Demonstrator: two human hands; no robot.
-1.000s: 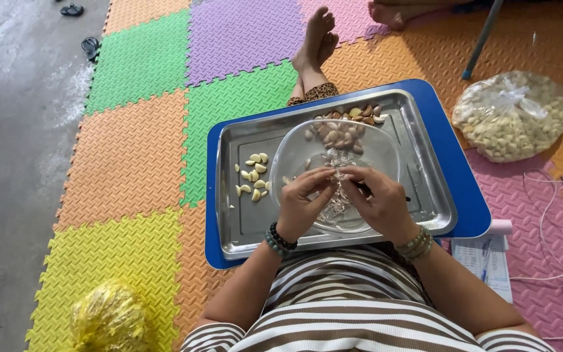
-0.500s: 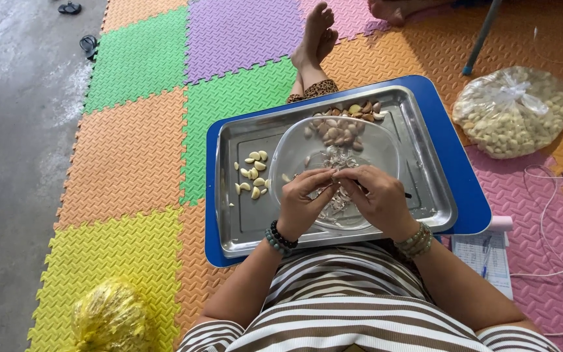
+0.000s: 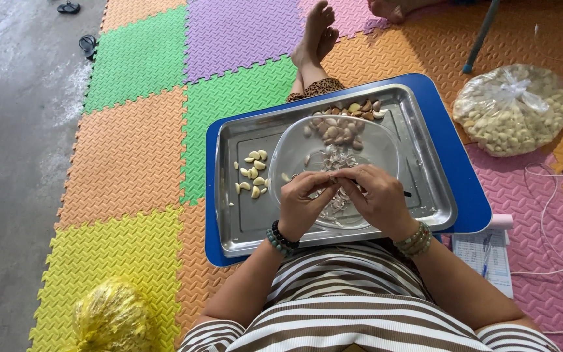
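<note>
Hands meet over the clear glass bowl (image 3: 307,146), left hand (image 3: 302,203) and right hand (image 3: 376,199) pinching fingertips together on what looks like a garlic clove (image 3: 333,175), too small to be sure of. Against the views a moment earlier, little has shifted: same pose, same spot, so the peeling goes on. Peeled cloves (image 3: 252,173) lie on the steel tray (image 3: 425,156); unpeeled ones (image 3: 350,111) sit at its far edge. A clear bag of garlic (image 3: 513,111) rests on the foam mat (image 3: 131,150).
</note>
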